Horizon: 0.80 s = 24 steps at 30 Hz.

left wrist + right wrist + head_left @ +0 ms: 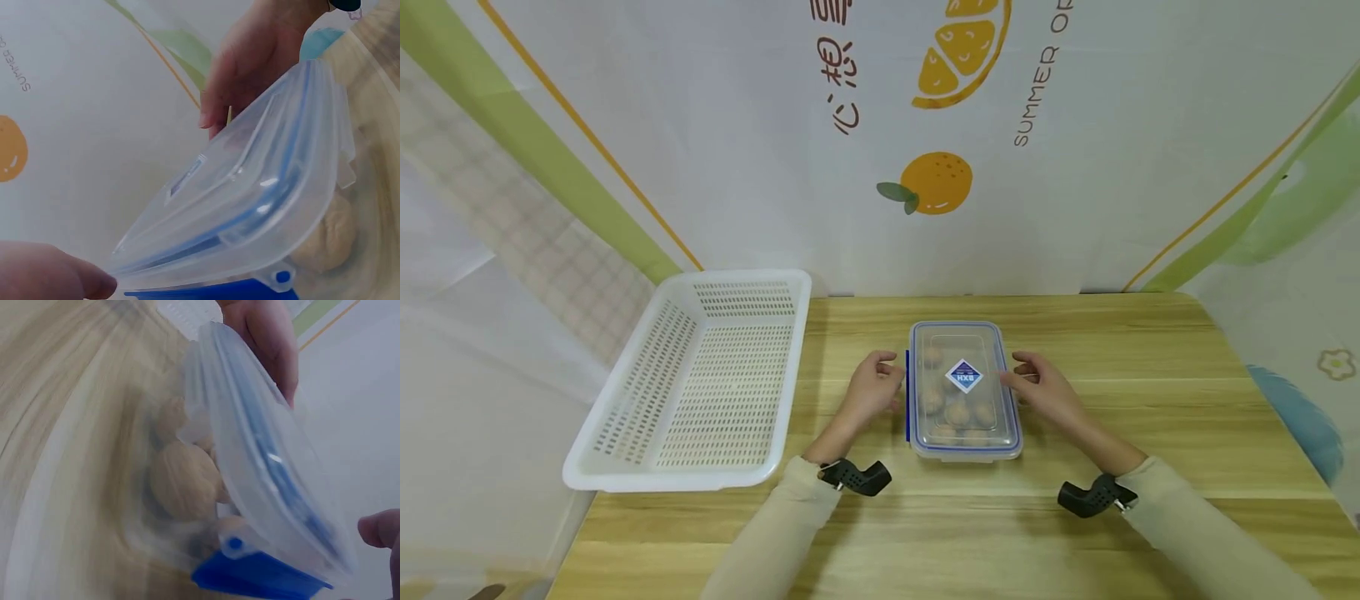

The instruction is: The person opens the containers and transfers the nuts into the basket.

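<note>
A clear plastic food container with a blue-sealed lid stands on the table. Several walnuts show through its wall. On its long sides are blue side latches, one also visible as a blue flap in the right wrist view. My left hand is beside the left latch, fingers loosely bent, thumb tip right at the lid's edge. At the opposite side is my right hand, fingers bent and apart, with its thumb overlapping the lid's right edge in the head view.
A white perforated basket stands at the table's left. Behind the wooden table hangs a white cloth printed with oranges and lettering. Dark wrist mounts sit on both forearms.
</note>
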### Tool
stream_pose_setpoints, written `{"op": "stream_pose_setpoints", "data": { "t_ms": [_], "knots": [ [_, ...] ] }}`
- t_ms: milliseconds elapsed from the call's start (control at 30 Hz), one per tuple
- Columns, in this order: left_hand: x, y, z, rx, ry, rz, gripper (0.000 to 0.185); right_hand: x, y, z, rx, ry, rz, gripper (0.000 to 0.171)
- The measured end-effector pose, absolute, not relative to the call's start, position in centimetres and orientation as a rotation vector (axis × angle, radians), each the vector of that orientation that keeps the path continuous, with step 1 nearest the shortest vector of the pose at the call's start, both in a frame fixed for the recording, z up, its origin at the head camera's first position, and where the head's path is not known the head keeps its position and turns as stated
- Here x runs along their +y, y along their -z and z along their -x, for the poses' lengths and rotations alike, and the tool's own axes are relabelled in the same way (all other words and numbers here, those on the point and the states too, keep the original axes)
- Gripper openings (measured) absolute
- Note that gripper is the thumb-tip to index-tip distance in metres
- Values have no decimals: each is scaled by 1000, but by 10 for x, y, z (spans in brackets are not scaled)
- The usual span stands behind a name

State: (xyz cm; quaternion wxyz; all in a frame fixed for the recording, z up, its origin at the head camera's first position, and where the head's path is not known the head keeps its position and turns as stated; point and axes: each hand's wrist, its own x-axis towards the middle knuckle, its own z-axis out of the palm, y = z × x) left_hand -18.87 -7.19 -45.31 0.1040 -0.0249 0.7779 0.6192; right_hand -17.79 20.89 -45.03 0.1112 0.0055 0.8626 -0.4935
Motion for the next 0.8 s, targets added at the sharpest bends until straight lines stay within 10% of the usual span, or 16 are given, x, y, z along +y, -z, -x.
{"op": "stream_pose_setpoints", "data": {
  "t_ms": [800],
  "knots": [
    [-67,433,183,2189,-1661,-44,46,212,435,173,2405,1435,121,62]
  ]
}}
